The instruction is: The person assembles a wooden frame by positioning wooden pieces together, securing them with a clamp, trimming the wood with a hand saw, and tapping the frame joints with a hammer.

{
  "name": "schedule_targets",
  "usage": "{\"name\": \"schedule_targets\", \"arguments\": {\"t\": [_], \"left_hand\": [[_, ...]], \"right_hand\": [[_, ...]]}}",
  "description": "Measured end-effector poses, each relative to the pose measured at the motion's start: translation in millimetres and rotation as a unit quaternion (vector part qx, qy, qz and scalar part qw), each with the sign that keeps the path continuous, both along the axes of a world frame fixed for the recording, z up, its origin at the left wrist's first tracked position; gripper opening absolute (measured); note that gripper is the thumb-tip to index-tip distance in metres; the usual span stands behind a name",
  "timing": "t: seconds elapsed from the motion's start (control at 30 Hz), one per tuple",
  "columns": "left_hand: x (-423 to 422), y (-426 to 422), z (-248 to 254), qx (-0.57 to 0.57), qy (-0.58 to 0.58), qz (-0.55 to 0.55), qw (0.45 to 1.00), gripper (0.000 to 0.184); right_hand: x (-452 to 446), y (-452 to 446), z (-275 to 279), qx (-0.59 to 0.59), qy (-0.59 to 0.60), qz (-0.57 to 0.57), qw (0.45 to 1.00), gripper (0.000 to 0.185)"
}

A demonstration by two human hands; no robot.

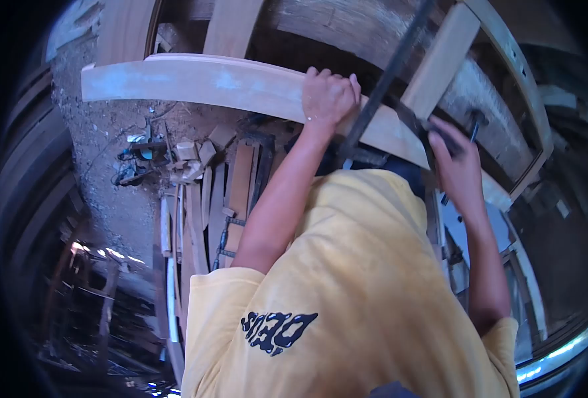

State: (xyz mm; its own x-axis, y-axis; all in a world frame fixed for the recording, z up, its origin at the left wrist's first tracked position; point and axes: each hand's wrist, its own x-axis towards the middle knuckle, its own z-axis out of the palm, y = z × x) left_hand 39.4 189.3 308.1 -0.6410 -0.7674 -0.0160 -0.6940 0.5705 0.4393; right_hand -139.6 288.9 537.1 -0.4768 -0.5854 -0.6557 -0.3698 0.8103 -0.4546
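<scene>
A long, slightly curved pale wooden board [194,83] lies across the upper part of the head view, in front of my body. My left hand [330,96] wraps over its upper edge, fingers curled around it. A dark bar clamp [390,73] crosses the board just right of that hand. Near the board's right end, my right hand [458,162] is closed around a dark tool [448,140]. Motion blur and the fingers hide the tool's exact kind.
A wooden frame with crosspieces [443,63] extends beyond the board, and another clamp screw [477,126] sticks out on the right. Offcuts [189,159] and wood strips [241,179] are piled below left. A power tool with a cable [141,156] rests on the dusty floor.
</scene>
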Motion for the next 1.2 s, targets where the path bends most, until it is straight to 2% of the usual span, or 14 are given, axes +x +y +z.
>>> {"name": "schedule_targets", "arguments": {"t": [0.03,0.07,0.13,0.2,0.27,0.33,0.43,0.5,0.6,0.77,1.03,1.07,1.13,1.2], "left_hand": [[-0.4,-1.9,-4.3,-0.001,0.008,0.000,1.000,0.043],[1.3,-2.6,-8.6,0.003,0.014,-0.006,1.000,0.043],[0.9,-2.7,-6.9,0.011,0.021,0.000,1.000,0.041],[1.0,1.2,-6.5,0.014,0.032,0.012,0.999,0.041],[1.3,-0.7,-7.3,0.023,0.040,0.011,0.999,0.039],[0.4,-6.9,-10.7,0.016,0.044,0.023,0.999,0.039],[-1.2,-6.0,-7.1,0.023,0.058,0.034,0.997,0.039],[0.3,1.9,-11.4,0.035,0.043,0.023,0.998,0.038],[-3.9,2.0,-11.2,0.037,0.056,0.023,0.997,0.040],[0.7,-1.9,-11.2,0.022,0.046,0.015,0.999,0.042],[0.8,-2.0,-6.5,-0.007,0.023,0.004,1.000,0.042],[0.1,-0.3,-11.6,-0.022,0.030,0.004,0.999,0.042],[-0.5,-5.6,-18.8,-0.043,0.029,0.014,0.999,0.042],[2.3,3.9,-15.2,-0.047,0.040,0.011,0.998,0.041]], "right_hand": [[0.3,2.8,8.5,-0.011,0.013,0.029,0.999,0.038],[3.0,-17.1,51.2,0.048,-0.026,-0.057,0.997,0.038],[5.7,-30.6,71.8,0.118,-0.056,-0.149,0.980,0.038],[-0.2,-40.3,33.8,0.140,-0.052,-0.114,0.982,0.037],[-5.7,-40.6,-45.9,0.124,-0.049,-0.064,0.989,0.036],[-14.8,-55.0,-70.3,0.141,-0.127,-0.111,0.976,0.036],[-4.5,-46.3,-31.4,0.138,-0.118,-0.133,0.974,0.035],[-12.4,-64.9,26.7,0.156,-0.131,-0.158,0.966,0.033],[-12.7,-71.9,78.7,0.188,-0.062,-0.129,0.972,0.032],[-9.5,-63.6,-33.3,0.145,-0.112,-0.084,0.979,0.035],[4.1,-24.0,-12.0,0.094,-0.143,-0.163,0.972,0.041],[2.0,-26.8,-7.7,0.088,-0.161,-0.179,0.967,0.041],[-3.1,-67.0,79.2,0.074,-0.105,-0.075,0.989,0.043],[-12.0,-61.3,147.1,0.051,0.034,0.005,0.998,0.047]]}}
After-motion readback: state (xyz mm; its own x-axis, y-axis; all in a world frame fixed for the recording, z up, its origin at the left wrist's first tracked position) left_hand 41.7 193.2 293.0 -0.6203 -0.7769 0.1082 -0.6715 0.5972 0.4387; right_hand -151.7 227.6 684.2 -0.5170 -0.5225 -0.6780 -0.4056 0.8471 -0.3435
